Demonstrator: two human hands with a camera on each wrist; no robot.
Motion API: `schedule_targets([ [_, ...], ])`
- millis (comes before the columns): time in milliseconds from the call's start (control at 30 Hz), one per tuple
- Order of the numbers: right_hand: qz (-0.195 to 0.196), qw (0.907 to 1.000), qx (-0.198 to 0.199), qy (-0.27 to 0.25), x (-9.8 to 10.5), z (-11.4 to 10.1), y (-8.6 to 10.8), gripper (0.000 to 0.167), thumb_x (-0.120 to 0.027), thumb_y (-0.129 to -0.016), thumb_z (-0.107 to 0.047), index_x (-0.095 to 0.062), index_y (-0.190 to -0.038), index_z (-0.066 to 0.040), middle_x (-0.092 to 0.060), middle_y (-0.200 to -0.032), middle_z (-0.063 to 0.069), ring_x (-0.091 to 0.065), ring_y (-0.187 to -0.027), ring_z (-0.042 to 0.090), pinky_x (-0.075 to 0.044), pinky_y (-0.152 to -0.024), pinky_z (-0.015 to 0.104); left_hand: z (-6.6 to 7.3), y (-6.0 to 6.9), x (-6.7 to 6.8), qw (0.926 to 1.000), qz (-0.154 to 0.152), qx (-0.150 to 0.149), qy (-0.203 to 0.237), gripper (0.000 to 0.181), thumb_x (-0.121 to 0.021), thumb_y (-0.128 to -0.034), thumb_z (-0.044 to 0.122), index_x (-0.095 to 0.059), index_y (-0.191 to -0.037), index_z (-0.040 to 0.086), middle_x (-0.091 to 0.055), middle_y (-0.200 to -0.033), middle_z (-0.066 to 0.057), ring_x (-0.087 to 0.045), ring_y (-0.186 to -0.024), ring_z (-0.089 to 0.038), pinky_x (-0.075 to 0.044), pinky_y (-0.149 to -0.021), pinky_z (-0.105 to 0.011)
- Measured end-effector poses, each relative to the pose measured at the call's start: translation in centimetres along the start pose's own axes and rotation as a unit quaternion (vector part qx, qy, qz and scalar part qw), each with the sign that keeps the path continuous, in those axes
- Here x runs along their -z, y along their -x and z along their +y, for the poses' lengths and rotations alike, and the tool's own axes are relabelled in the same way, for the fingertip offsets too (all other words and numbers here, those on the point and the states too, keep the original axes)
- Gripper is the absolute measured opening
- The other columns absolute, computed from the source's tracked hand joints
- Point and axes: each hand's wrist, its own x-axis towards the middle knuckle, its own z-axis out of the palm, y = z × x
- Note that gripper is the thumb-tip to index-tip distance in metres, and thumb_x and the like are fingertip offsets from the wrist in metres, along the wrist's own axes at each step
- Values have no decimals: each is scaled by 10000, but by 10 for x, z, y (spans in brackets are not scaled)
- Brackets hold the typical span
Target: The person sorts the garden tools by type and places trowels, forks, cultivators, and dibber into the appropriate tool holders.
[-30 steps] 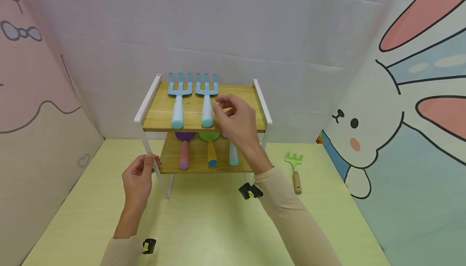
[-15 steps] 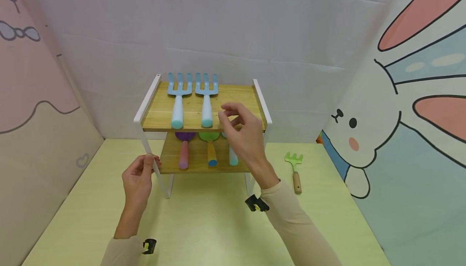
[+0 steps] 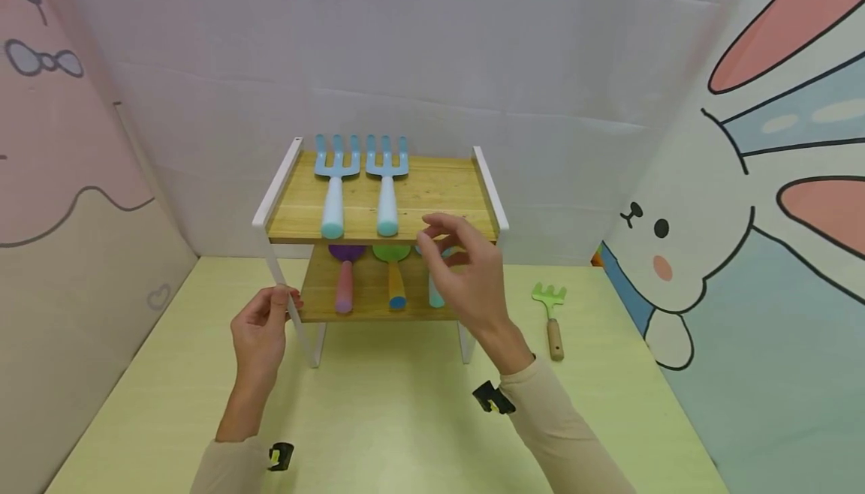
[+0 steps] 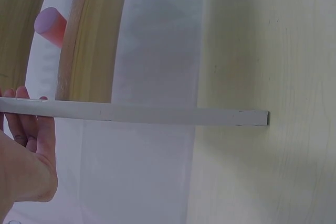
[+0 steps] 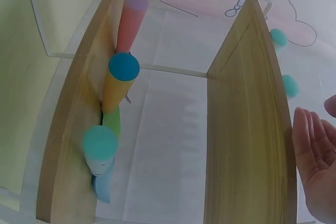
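Note:
My left hand [image 3: 260, 332] grips the white left front leg [image 4: 157, 114] of a two-tier wooden rack [image 3: 439, 197]. In the left wrist view its fingers lie behind that leg. My right hand [image 3: 469, 276] hovers by the upper shelf's front edge, fingers loosely bent, holding nothing. Two light-blue hand forks [image 3: 333, 205] lie side by side on the upper shelf, tines to the back. On the lower shelf lie a purple tool with a pink handle [image 3: 345, 287], a green one with a yellow handle [image 3: 396, 287] and a blue one with a pale handle [image 5: 100, 153]. Their heads are partly hidden.
A green hand fork with a wooden handle [image 3: 554, 336] lies on the pale table [image 3: 385, 411], right of the rack. A white cloth wall [image 3: 405, 51] stands close behind the rack. Printed panels, one with a rabbit [image 3: 682, 254], border both sides.
My right hand has moved away from the right-hand blue fork, to the right and down toward the front edge of the upper shelf. My left hand stays on the rack leg.

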Motion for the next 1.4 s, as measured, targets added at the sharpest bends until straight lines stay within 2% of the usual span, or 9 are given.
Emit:
schedule_targets([
  [233, -74, 9996, 274, 81, 2, 6, 9, 215, -705, -965, -67, -690, -1169, 3, -738, -984, 88, -688, -757, 179, -595, -577, 297, 0, 0, 0, 10000, 29, -22, -14, 308, -578, -1061, 134, -661, -1003, -156, -723, -848, -41, -699, -785, -102, -598, -783, -189],
  [500, -162, 9994, 290, 114, 11, 15, 26, 223, -716, -946, -33, -693, -1167, -18, -730, -999, 79, -712, -814, 182, -611, -626, 279, -3, -1, -2, 10000, -19, -23, 56, 311, -578, -1062, 138, -664, -1001, -155, -728, -842, -43, -699, -788, -98, -601, -781, -195],
  [900, -239, 9996, 106, 65, 22, 28, 50, 235, -707, -933, 25, -701, -1162, -32, -726, -1004, 79, -704, -825, 198, -602, -627, 249, 1, 1, -1, 10000, 7, 59, 54, 325, -588, -1059, 157, -662, -1006, -155, -727, -845, -44, -702, -789, -90, -597, -787, -185],
  [1200, -280, 9995, -160, -7, 32, 38, 67, 286, -716, -921, 53, -702, -1191, -40, -728, -998, 92, -705, -831, 202, -604, -629, 258, -1, 1, 0, 9999, 51, 25, -89, 330, -582, -1063, 163, -665, -1008, -151, -728, -853, -74, -704, -788, -85, -598, -781, -185],
  [1400, -296, 9991, -315, 26, 38, 45, 77, 293, -716, -926, 48, -702, -1200, -55, -736, -1012, 98, -713, -839, 197, -602, -649, 237, -4, 0, -1, 10000, 44, 34, -61, 323, -576, -1065, 158, -666, -1010, -147, -727, -852, -52, -705, -787, -91, -599, -782, -189],
])
